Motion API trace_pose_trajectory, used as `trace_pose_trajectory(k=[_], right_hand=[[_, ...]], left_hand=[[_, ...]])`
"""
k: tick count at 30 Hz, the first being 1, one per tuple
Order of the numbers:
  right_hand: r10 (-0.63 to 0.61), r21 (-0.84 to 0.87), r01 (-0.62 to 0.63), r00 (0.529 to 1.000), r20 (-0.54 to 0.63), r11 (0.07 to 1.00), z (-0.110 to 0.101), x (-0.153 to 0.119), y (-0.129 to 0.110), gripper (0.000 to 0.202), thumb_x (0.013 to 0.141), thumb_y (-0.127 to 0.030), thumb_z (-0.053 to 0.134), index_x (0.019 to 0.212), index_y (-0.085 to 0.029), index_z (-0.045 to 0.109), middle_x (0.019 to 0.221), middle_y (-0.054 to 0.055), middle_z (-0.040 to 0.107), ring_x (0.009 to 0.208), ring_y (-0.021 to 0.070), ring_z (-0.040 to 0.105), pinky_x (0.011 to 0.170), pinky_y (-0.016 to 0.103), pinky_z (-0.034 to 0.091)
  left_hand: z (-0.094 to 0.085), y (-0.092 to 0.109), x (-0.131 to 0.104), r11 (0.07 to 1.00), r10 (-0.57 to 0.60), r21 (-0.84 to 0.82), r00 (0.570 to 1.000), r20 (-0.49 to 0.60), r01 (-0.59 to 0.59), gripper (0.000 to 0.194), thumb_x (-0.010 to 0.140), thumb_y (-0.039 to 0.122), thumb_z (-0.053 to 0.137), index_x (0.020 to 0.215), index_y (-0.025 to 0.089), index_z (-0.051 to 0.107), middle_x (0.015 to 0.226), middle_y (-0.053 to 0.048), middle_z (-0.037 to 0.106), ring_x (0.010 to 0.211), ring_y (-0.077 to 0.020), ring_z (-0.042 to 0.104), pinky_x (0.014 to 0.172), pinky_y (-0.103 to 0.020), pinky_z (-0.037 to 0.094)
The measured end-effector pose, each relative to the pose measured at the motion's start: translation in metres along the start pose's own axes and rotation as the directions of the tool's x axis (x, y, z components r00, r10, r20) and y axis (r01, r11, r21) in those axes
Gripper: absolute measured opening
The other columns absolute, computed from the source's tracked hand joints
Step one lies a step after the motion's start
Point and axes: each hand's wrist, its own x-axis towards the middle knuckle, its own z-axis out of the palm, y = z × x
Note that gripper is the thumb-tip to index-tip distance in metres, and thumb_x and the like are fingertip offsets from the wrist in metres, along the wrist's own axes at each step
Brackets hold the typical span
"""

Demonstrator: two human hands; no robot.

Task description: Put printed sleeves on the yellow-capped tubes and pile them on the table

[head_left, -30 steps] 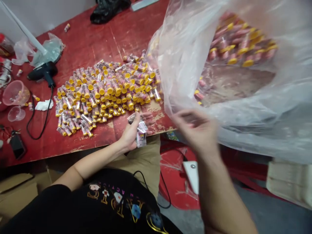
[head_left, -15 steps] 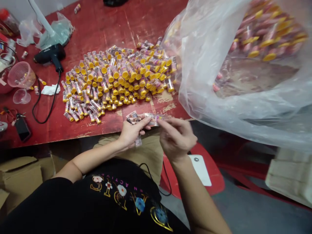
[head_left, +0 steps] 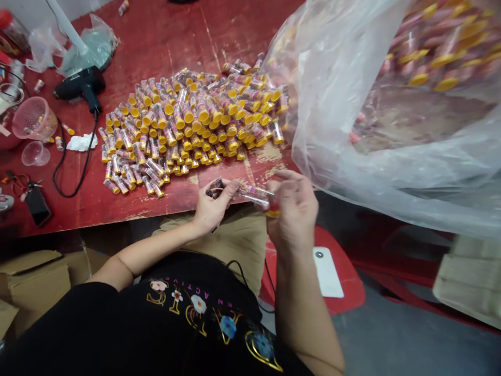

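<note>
Now a yellow-capped tube (head_left: pixel 273 213), blurred, has appeared at the right hand (head_left: pixel 291 209), whose curled fingers grasp it, so both hands seem engaged on one piece. At nine o'clock from it, the left hand (head_left: pixel 212 210) pinches clear film (head_left: pixel 253 195); the tube pile (head_left: pixel 198 122) lies toward eleven.

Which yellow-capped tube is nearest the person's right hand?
The yellow-capped tube in the right hand, its body mostly hidden. It is held off the red table, where the heaped tubes lie.

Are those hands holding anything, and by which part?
The left hand pinches a clear wrapper by one end; the right hand is too blurred to tell.
</note>
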Motion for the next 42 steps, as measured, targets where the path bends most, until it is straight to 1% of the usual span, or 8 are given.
trace_pose_trajectory(k=[4,11,19,27,30,34,37,42], right_hand=[[-0.039,0.207,0.036,0.999,0.011,0.978,-0.013,-0.004,-0.020,0.037,0.087,-0.059,0.082,0.100,-0.025,0.075,0.092,0.001,0.061,0.082,0.0118,0.061,0.076,0.025,0.058],[-0.082,0.266,0.105,0.992,-0.095,0.958,-0.007,-0.017,-0.036,0.038,0.075,-0.048,0.095,0.104,-0.031,0.078,0.091,0.000,0.064,0.082,0.0142,0.060,0.080,0.028,0.059],[-0.060,0.285,0.084,0.994,-0.094,0.955,-0.016,-0.019,-0.027,0.034,0.084,-0.044,0.088,0.115,-0.036,0.076,0.100,-0.001,0.072,0.087,0.0147,0.067,0.085,0.032,0.061],[0.209,0.146,-0.231,0.967,0.148,0.962,-0.038,-0.026,-0.013,0.039,0.095,-0.046,0.073,0.133,-0.038,0.073,0.113,0.004,0.071,0.093,0.0185,0.070,0.077,0.037,0.065],[0.034,0.006,-0.034,0.996,0.083,0.999,-0.031,-0.036,-0.026,0.065,0.084,-0.034,0.087,0.145,-0.042,0.064,0.106,0.001,0.072,0.095,0.0166,0.071,0.083,0.034,0.065],[-0.181,-0.280,0.193,0.981,0.066,0.940,-0.025,-0.041,-0.036,0.034,0.086,-0.025,0.086,0.118,-0.029,0.079,0.106,0.003,0.077,0.098,0.0168,0.073,0.090,0.034,0.061],[-0.294,-0.411,0.341,0.940,0.175,0.845,-0.029,-0.038,-0.033,0.027,0.090,-0.022,0.081,0.116,-0.028,0.081,0.110,0.005,0.077,0.103,0.0198,0.073,0.093,0.039,0.059],[-0.453,-0.494,0.531,0.847,0.280,0.688,-0.037,-0.037,-0.029,0.053,0.086,-0.015,0.084,0.135,-0.033,0.074,0.114,0.005,0.079,0.101,0.0233,0.075,0.090,0.042,0.061]], left_hand=[[-0.003,0.006,0.002,0.999,-0.045,-0.029,0.999,-0.018,0.044,0.060,0.067,0.073,0.087,0.078,0.018,0.066,0.061,0.005,0.061,0.051,-0.0057,0.050,0.048,-0.020,0.037],[-0.003,0.006,0.003,0.990,-0.113,-0.075,0.992,0.050,0.116,0.065,0.063,0.075,0.088,0.072,0.017,0.062,0.059,0.004,0.060,0.047,-0.0044,0.049,0.043,-0.018,0.035],[0.000,0.010,0.005,0.929,-0.316,-0.165,0.943,0.104,0.330,0.047,0.084,0.051,0.086,0.072,0.016,0.058,0.059,0.004,0.059,0.048,-0.0031,0.048,0.043,-0.015,0.031],[-0.003,0.013,0.013,0.916,-0.353,-0.177,0.933,0.067,0.359,0.040,0.084,0.046,0.088,0.077,0.015,0.063,0.061,0.004,0.060,0.048,-0.0026,0.047,0.044,-0.015,0.029],[-0.005,0.011,0.015,0.925,-0.332,-0.173,0.941,0.063,0.338,0.040,0.086,0.045,0.086,0.077,0.014,0.062,0.060,0.004,0.060,0.048,-0.0027,0.047,0.043,-0.015,0.029],[-0.005,0.010,0.014,0.936,-0.305,-0.158,0.949,0.079,0.314,0.041,0.086,0.046,0.086,0.075,0.014,0.062,0.059,0.004,0.059,0.047,-0.0026,0.047,0.043,-0.015,0.029],[-0.006,0.009,0.014,0.950,-0.267,-0.134,0.956,0.121,0.282,0.045,0.081,0.052,0.088,0.076,0.014,0.063,0.057,0.006,0.056,0.047,-0.0027,0.046,0.043,-0.015,0.030],[-0.005,0.009,0.016,0.965,-0.238,-0.071,0.956,0.173,0.253,0.052,0.078,0.062,0.087,0.077,0.016,0.064,0.058,0.004,0.059,0.050,-0.0044,0.049,0.045,-0.016,0.034]])
